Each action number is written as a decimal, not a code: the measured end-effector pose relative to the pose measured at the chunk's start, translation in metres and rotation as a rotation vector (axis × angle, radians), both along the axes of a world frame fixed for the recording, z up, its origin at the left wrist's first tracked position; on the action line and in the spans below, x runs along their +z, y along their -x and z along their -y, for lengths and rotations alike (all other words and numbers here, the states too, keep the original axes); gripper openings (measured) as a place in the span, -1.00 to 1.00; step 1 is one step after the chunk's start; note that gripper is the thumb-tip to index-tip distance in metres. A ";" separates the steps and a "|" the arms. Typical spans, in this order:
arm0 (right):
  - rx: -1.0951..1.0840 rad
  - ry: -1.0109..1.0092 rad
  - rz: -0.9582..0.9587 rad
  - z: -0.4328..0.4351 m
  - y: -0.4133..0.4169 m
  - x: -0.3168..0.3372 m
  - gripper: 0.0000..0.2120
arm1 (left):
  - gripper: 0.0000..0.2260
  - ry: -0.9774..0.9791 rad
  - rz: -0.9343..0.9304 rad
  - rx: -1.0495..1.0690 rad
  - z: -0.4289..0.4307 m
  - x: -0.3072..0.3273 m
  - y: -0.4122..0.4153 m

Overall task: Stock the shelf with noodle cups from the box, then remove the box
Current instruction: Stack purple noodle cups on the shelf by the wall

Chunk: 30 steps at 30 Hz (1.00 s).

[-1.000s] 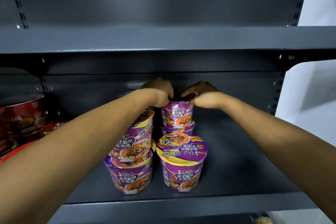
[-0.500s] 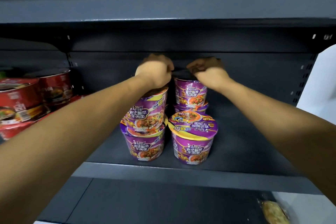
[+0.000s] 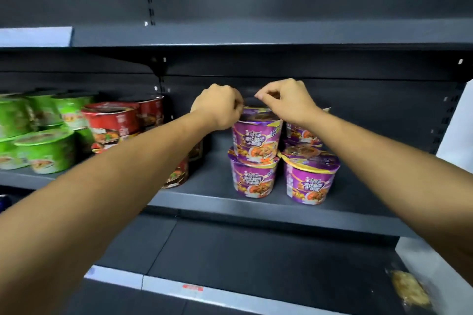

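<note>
Stock on the dark grey metal shelf (image 3: pixel 210 186), left end first: green plastic noodle bowls (image 3: pixel 43 153) stacked two high, then red noodle bowls (image 3: pixel 112 123), partly behind our left forearm. Our left hand (image 3: pixel 220 107) comes next, fingers curled in at the left rim of the upper purple noodle cup (image 3: pixel 257 133). Whether they pinch that rim or only sit beside it, we cannot tell. That cup stands upright on a lower purple noodle cup (image 3: pixel 253 176), the pair near the shelf's front edge. Our right hand (image 3: pixel 286 102) hovers over the upper cup's right side, fingers tucked under, nothing visible between them. Right of the stack we note a front purple cup (image 3: pixel 311 179) with a yellow-rimmed lid, just beside the lower one. More purple cups behind (image 3: pixel 302 133) are half hidden by the right wrist.

Relation that matters: the upper cup lies straight below and between both hands, long axis vertical, left hand lower and nearer its rim. We judge the placing about done; the hands need to lift clear without nudging the stack sideways. No box in view, so we cannot say which way it lies. Lower shelf, far right: a pale crinkled packet (image 3: pixel 409 289).
</note>
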State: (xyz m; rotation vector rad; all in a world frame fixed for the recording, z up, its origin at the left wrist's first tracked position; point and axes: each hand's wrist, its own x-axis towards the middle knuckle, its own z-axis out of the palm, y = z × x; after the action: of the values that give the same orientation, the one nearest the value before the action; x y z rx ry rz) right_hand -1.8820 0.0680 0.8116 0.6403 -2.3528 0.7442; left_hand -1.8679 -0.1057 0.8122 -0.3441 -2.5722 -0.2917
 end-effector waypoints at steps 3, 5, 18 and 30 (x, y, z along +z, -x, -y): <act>0.037 -0.017 0.015 0.042 -0.024 -0.006 -0.81 | -0.75 0.004 0.044 0.029 0.039 -0.009 -0.030; 0.078 -0.029 0.029 0.077 -0.044 -0.012 -0.82 | -0.76 0.023 0.084 0.057 0.072 -0.017 -0.053; 0.464 -0.312 0.479 0.275 -0.123 -0.104 -0.83 | -0.78 0.268 0.567 0.297 0.267 -0.108 -0.184; 0.693 -0.500 0.863 0.446 -0.091 -0.193 -0.84 | -0.71 0.189 0.842 0.438 0.413 -0.179 -0.172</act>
State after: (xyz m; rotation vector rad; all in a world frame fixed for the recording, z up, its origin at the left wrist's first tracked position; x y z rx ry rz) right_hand -1.7909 -0.3784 0.6190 1.6789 -3.1699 0.8178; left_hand -1.6960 -0.5187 0.6329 0.3721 -3.4053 -0.0177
